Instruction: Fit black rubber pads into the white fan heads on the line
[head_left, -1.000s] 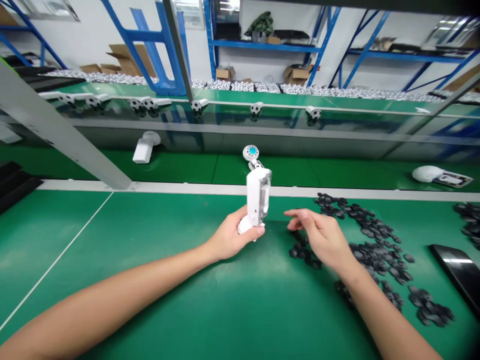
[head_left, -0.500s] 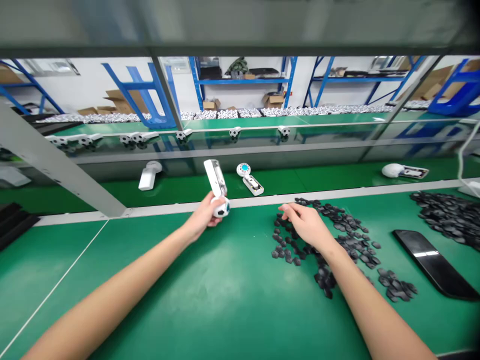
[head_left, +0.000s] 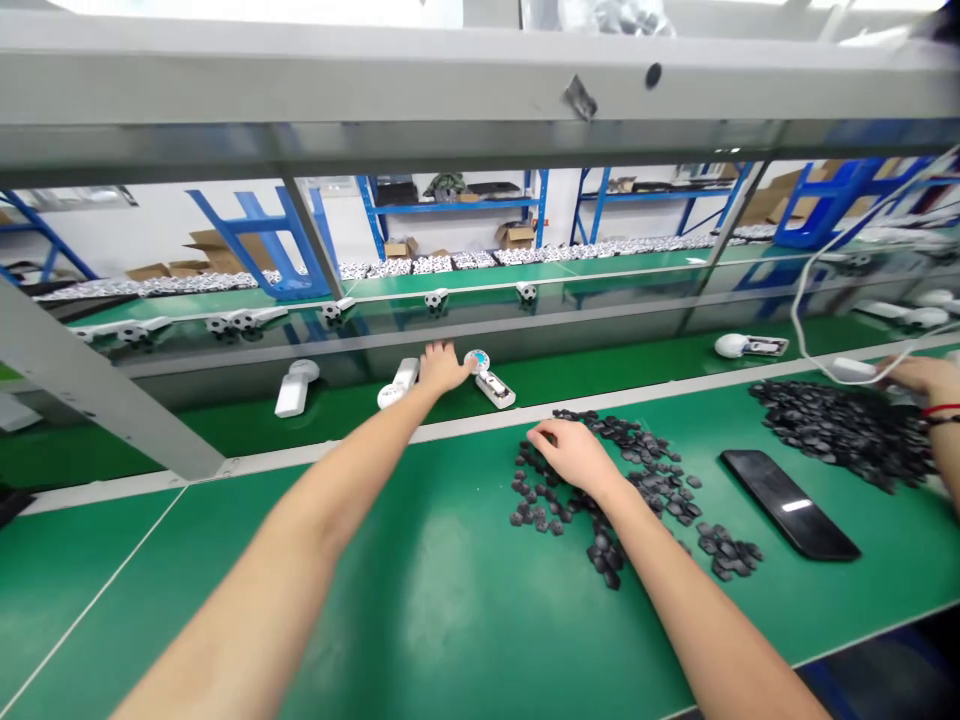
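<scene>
Your left hand (head_left: 442, 367) was open, fingers spread, over the far green belt (head_left: 600, 385), between a white football-topped gadget (head_left: 396, 390) and a white blue-dialled gadget (head_left: 491, 385). Your right hand (head_left: 574, 457) curled onto the black hexagonal pieces (head_left: 652, 480); whether it pinched any was unclear.

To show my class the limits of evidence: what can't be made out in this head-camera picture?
Head view, right hand: it covers the black hexagonal pieces, hiding any held.
Head view, left hand: too small to tell if it touches the white device.
Head view, co-worker's hand: cut off by the right edge.
</scene>
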